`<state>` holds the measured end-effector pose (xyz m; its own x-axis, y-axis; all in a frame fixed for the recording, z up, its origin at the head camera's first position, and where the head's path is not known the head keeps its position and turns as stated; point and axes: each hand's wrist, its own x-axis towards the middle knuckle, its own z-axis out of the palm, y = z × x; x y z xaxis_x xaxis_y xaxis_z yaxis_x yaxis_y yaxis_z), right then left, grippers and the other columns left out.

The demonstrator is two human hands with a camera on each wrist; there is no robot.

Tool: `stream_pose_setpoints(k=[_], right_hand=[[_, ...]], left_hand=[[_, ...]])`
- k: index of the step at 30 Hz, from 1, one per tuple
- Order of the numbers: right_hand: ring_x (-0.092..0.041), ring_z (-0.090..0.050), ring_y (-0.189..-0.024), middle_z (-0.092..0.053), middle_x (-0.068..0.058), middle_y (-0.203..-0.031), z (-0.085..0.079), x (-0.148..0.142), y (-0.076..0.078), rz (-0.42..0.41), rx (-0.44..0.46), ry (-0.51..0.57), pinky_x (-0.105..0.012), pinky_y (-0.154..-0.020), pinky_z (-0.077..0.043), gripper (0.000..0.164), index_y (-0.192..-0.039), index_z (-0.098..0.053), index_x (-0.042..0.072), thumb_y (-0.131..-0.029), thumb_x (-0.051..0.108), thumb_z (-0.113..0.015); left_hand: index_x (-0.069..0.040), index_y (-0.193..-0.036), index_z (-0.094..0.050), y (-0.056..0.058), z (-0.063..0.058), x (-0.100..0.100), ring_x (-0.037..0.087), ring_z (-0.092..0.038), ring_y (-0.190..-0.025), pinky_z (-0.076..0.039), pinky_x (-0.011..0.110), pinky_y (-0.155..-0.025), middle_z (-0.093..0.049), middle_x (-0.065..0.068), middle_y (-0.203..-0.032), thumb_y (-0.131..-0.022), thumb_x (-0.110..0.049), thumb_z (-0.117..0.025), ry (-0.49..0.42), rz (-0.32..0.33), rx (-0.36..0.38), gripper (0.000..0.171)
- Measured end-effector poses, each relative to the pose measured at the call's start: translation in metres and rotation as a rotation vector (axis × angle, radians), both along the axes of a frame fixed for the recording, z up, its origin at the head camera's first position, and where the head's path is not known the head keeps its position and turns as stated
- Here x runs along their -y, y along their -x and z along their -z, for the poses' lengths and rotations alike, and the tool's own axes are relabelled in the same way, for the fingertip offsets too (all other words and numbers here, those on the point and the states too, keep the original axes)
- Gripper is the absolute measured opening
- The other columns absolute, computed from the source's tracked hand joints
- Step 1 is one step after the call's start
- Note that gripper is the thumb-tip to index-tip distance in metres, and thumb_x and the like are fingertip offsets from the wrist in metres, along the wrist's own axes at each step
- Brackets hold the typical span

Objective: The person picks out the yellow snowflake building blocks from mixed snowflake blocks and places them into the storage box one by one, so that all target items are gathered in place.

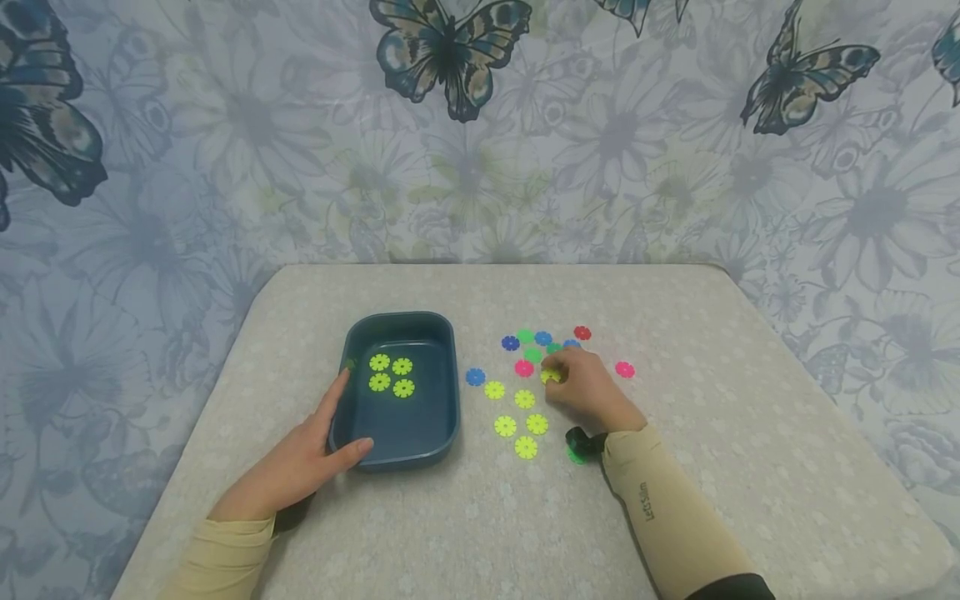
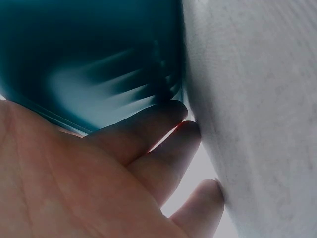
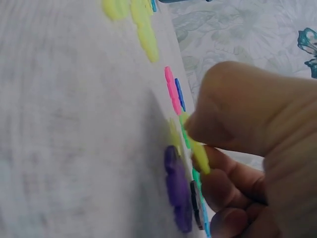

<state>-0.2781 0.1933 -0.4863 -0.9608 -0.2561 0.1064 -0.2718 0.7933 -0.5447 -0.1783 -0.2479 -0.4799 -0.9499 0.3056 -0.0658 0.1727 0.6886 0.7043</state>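
A dark blue tray [image 1: 397,433] stands on the table with several yellow notched discs [image 1: 380,362] lying flat inside. My left hand [image 1: 300,458] rests at its left side, thumb over the near-left rim and fingers along the outer wall. In the left wrist view, the spread, nearly straight fingers [image 2: 166,163] lie beside the tray wall [image 2: 99,84], tips down at the tabletop. Right of the tray, my right hand [image 1: 592,387] pinches a yellow notched disc [image 3: 200,156] between thumb and fingers, close over the table among the loose discs.
Several more yellow discs [image 1: 526,447] lie between the tray and my right arm. Farther back are blue [image 1: 476,377], green [image 1: 532,356], pink [image 1: 523,368] and red [image 1: 582,332] discs. A purple disc [image 3: 178,191] shows near the right hand. A patterned wall stands behind the table.
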Motion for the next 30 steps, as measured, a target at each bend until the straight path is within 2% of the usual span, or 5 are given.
stream_pose_setpoints(k=[7, 16, 25, 30], right_hand=[[-0.023, -0.059, -0.093, -0.07, -0.005, -0.107, -0.002, 0.0, 0.001, 0.04, 0.021, 0.02, -0.039, -0.083, -0.055, 0.036, -0.12, -0.075, 0.007, -0.084, 0.012, -0.072], [-0.021, -0.059, -0.09, -0.07, -0.005, -0.106, -0.005, -0.001, 0.003, 0.052, 0.046, 0.019, -0.034, -0.077, -0.054, 0.035, -0.12, -0.076, 0.008, -0.086, 0.013, -0.073], [-0.024, -0.063, -0.096, -0.071, -0.006, -0.109, -0.015, -0.004, 0.01, 0.095, 0.086, 0.026, -0.04, -0.085, -0.057, 0.033, -0.118, -0.076, 0.009, -0.087, 0.019, -0.074], [-0.026, -0.063, -0.098, -0.072, -0.009, -0.109, -0.027, -0.006, 0.013, 0.085, 0.109, -0.015, -0.039, -0.08, -0.056, 0.035, -0.119, -0.076, 0.007, -0.086, 0.018, -0.073]], left_hand=[[-0.034, -0.164, 0.013, -0.002, -0.004, 0.001, 0.053, -0.026, -0.15, -0.033, 0.074, -0.11, -0.006, 0.017, -0.172, -0.099, -0.052, -0.064, -0.007, 0.012, -0.013, 0.102], [-0.035, -0.164, 0.014, -0.002, -0.005, 0.001, 0.053, -0.025, -0.151, -0.033, 0.074, -0.11, -0.006, 0.018, -0.172, -0.098, -0.054, -0.064, -0.004, 0.006, -0.003, 0.104], [-0.038, -0.163, 0.015, 0.001, -0.005, 0.001, 0.052, -0.023, -0.152, -0.032, 0.074, -0.111, -0.005, 0.015, -0.173, -0.098, -0.054, -0.064, -0.007, 0.009, -0.001, 0.103], [-0.035, -0.164, 0.015, -0.001, -0.005, 0.001, 0.05, -0.022, -0.153, -0.031, 0.073, -0.112, -0.004, 0.014, -0.173, -0.098, -0.053, -0.064, -0.017, 0.018, -0.001, 0.104]])
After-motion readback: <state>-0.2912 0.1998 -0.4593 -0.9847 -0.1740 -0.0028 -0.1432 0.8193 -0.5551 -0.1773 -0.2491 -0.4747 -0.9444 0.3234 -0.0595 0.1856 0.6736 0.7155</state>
